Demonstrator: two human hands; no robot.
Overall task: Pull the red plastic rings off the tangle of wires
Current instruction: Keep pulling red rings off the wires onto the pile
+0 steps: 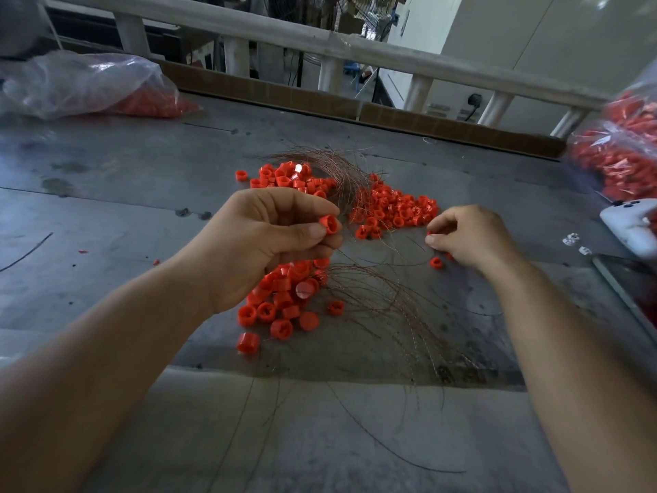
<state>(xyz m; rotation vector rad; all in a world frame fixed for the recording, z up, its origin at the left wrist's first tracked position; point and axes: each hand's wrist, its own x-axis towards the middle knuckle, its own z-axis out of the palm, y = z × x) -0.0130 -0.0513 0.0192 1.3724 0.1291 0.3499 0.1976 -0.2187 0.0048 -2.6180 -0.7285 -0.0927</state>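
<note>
On table (106, 208) amid rings (394, 208): left hand (263, 243) pinches ring (329, 224), right hand (469, 236) pinches red bit (429, 234).

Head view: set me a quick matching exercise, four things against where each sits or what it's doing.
1 left hand
2 white device
3 copper wires
4 railing

a right edge of the table
b beyond the table's far edge
c fanned among the loose rings
d pinching a red ring

Pairs: 1-d, 2-a, 3-c, 4-b
</note>
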